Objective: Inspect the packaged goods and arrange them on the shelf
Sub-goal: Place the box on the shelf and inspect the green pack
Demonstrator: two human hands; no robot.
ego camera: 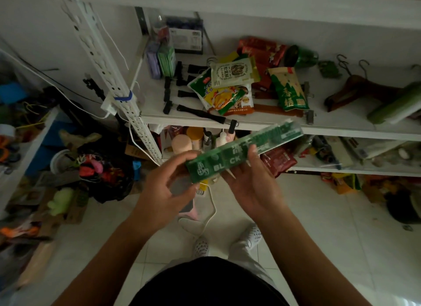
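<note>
Since it keeps a straight line between two holds without sagging, the long green package (234, 159) reads as a stiff, light carton with a glossy, possibly slick wrap, so a hold near each end or one around the middle should steady it, and squeezing the narrow faces hard might dent them. It is held in the air, tilted with its far end higher, in front of and just below the front edge of the shelf (341, 130), touching no board. At the near end the left hand (164, 191) grips it, thumb over the printed face and curled fingers behind. Further along, the right hand (252, 187) cradles the middle from beneath, thumb pressed across the top. Loose snack packets (230, 86) lie heaped on that shelf beyond, with a wooden hanger (355, 89) off to their right
</note>
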